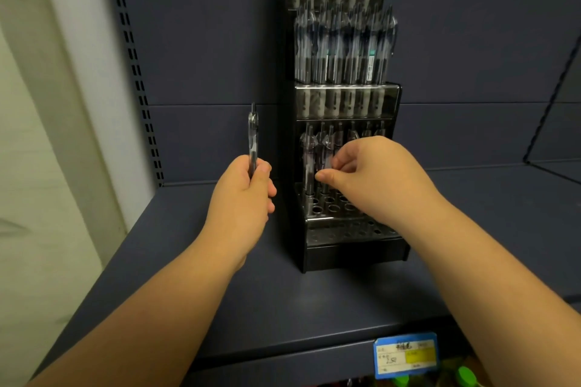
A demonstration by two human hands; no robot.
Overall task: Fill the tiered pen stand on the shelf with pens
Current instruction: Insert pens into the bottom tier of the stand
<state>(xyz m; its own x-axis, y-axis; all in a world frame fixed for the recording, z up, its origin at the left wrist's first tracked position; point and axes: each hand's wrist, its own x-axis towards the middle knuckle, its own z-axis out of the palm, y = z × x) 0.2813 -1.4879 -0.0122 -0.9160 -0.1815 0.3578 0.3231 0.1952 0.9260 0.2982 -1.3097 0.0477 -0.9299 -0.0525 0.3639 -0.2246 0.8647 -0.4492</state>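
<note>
head view: the tiered pen stand (pixel 352 239) sits on the dark shelf (pixel 220 308) against the back panel. the left hand (pixel 242 198) grips one wrapped pen (pixel 253 135) upright, just left of the stand. the right hand (pixel 374 176) pinches a pen (pixel 325 163) standing in the lowest tier.

glossy black plastic stand (pixel 355 256); matt smooth metal shelf (pixel 314 308).

Left hand (pixel 243 190): forearm bare, extended forward; fingers curled into a fist around a pen (pixel 253 138), which rises upright above the thumb.
Right hand (pixel 374 176): forearm bare, wrist bent inward; thumb and fingertips pinched together.
</note>
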